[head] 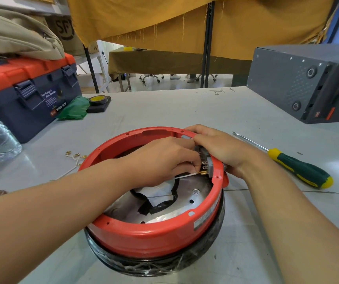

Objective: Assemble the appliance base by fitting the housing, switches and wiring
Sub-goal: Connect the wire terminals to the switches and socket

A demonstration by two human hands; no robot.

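Pinching a thin white wire (185, 176) with brass terminal, the left hand (160, 160) is curled inside the round red plastic housing (154, 236) (mid-table); the grey switch block (206, 160) at its rim is gripped by the right hand (219, 148).

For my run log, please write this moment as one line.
step: wiring switch | left hand: pinches white wire at switch | right hand: holds red housing rim | screwdriver: on table, unused

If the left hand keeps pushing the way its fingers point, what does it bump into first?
Probably the grey switch on the red ring's inside wall. The left hand pinches a white wire whose brass tip almost touches it; depth is hard to judge.
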